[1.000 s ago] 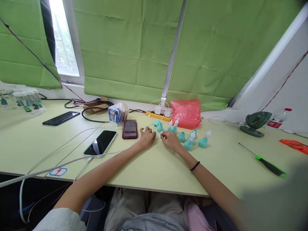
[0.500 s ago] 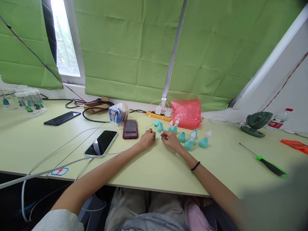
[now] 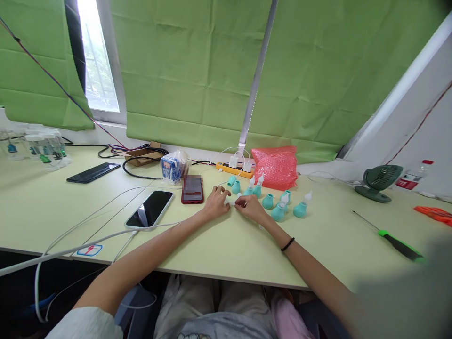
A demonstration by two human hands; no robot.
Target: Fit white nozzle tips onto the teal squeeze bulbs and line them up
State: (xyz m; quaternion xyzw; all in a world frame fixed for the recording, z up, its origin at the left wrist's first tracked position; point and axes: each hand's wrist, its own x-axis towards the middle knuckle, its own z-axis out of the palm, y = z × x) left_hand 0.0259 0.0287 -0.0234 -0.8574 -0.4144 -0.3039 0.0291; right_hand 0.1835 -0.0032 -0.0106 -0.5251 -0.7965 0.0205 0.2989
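My left hand (image 3: 216,204) and my right hand (image 3: 250,208) meet low over the table. Between their fingertips is a small translucent white piece (image 3: 232,203), partly hidden by the fingers; its exact shape is too small to make out. Both hands have curled fingers on it, the right in a pinch. Just beyond and right of my right hand stand several teal squeeze bulbs. Some, such as the teal bulb (image 3: 300,210) at the right, carry a clear pointed tip (image 3: 308,197). Others have bare necks, like the teal bulb (image 3: 267,201) beside my right hand.
A red phone (image 3: 192,189) lies left of my left hand, with a white-edged phone (image 3: 150,209) nearer me. Behind the bulbs are an orange power strip (image 3: 235,170) and a red bubble-wrap bag (image 3: 275,167). A screwdriver (image 3: 399,244) and a green fan (image 3: 379,181) are at right.
The fingers of my left hand have lifted and spread slightly, showing more of the white piece. My right hand stays nearly in place. The whole view has shifted a little.
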